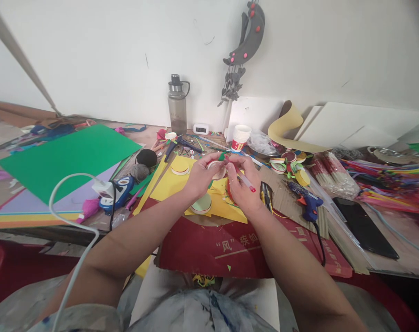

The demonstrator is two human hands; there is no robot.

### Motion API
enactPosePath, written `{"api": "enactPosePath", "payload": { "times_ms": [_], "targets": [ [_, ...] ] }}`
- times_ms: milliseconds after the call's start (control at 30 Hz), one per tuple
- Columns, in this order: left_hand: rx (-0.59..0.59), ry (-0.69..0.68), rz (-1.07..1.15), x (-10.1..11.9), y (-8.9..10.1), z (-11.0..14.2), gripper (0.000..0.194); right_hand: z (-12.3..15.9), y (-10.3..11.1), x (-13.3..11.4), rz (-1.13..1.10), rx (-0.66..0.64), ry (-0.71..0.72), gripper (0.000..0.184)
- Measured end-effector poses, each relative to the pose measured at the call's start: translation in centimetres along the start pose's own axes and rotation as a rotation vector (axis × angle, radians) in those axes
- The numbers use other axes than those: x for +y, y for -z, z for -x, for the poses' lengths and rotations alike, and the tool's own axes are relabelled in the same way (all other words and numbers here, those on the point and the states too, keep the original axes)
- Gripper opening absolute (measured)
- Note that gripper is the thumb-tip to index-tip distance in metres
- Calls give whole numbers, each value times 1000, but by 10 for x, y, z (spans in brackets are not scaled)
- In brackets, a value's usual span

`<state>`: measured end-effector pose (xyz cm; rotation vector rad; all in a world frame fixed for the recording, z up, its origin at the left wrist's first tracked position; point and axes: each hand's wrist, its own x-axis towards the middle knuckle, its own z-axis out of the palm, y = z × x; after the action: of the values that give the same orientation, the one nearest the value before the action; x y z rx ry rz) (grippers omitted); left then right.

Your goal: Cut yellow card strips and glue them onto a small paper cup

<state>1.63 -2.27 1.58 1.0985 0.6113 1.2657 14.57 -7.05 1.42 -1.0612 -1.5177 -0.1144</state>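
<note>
Over the middle of the table, my left hand (200, 177) is closed on a small round white piece with a red rim (217, 170). A bit of green (222, 157) shows at its top edge. My right hand (244, 186) is closed around a clear-barrelled pen with a red end (247, 183), its fingers meeting the round piece. The pen's other end is hidden by the fingers. Below the hands lies a pale green disc with a red-and-white rim (201, 204), on yellow paper (235, 214). A similar yellow-topped disc (180, 165) rests left of my hands.
A red cardboard sheet (209, 249) extends past the table's front edge. To the right are a utility knife (266, 197), a blue glue gun (308, 203) and a black phone (365, 227). Green sheet (71, 159), bottle (177, 108) and paper cups (240, 137) stand or lie around.
</note>
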Motion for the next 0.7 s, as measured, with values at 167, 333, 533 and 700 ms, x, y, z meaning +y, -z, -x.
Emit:
{"api": "enactPosePath", "payload": {
  "times_ms": [167, 333, 533, 700],
  "targets": [
    [11, -1, -7, 0, 0, 0, 39, 0, 0, 0, -6, 16, 23, 13],
    [12, 3, -4, -2, 0, -1, 40, 1, 0, 0, -26, -11, -1, 14],
    [8, -8, -17, -2, 0, -1, 39, 1, 1, 0, -25, -22, -12, 13],
    [18, -16, -27, -1, 0, -1, 38, 1, 1, -1, -21, -17, -4, 14]
  ]
}}
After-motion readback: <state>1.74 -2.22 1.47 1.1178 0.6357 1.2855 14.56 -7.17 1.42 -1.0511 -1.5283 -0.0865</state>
